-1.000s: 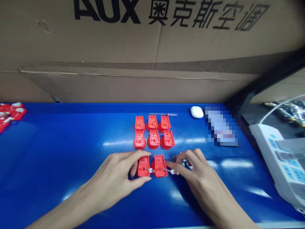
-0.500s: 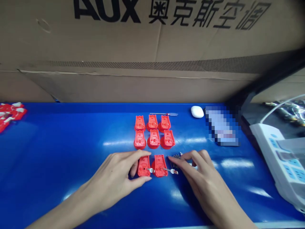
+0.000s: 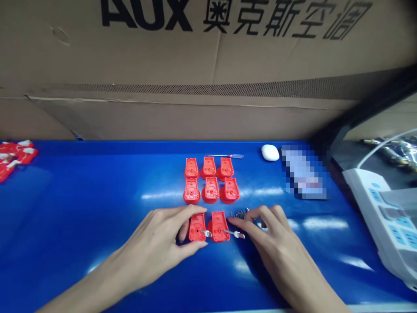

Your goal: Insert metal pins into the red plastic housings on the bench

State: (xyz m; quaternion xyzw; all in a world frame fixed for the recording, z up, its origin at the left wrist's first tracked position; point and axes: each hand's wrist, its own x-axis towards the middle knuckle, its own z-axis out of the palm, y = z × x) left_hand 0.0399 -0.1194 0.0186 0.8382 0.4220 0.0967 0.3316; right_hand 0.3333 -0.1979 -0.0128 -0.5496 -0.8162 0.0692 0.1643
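Two red plastic housings lie side by side near the front of the blue table [image 3: 97, 208]. My left hand [image 3: 163, 243] grips the left housing [image 3: 197, 227] between thumb and fingers. The right housing [image 3: 218, 226] has a small metal contact [image 3: 236, 234] sticking out of its right side. My right hand [image 3: 267, 239] rests beside it, fingertips on a small heap of metal parts [image 3: 239, 214]; whether it pinches one I cannot tell. Behind them, several more red housings [image 3: 210, 181] stand in two neat rows.
A thin screwdriver [image 3: 224, 156] lies behind the rows, with a white oval case [image 3: 270, 152] and a blurred packet [image 3: 303, 173] to the right. A white power strip [image 3: 381, 217] sits at the right edge. More red parts [image 3: 14, 156] pile at far left. A cardboard box [image 3: 208, 65] walls the back.
My right hand's fingers have shifted from the metal contact back to the heap of small metal parts. My left hand and the housings have stayed still.
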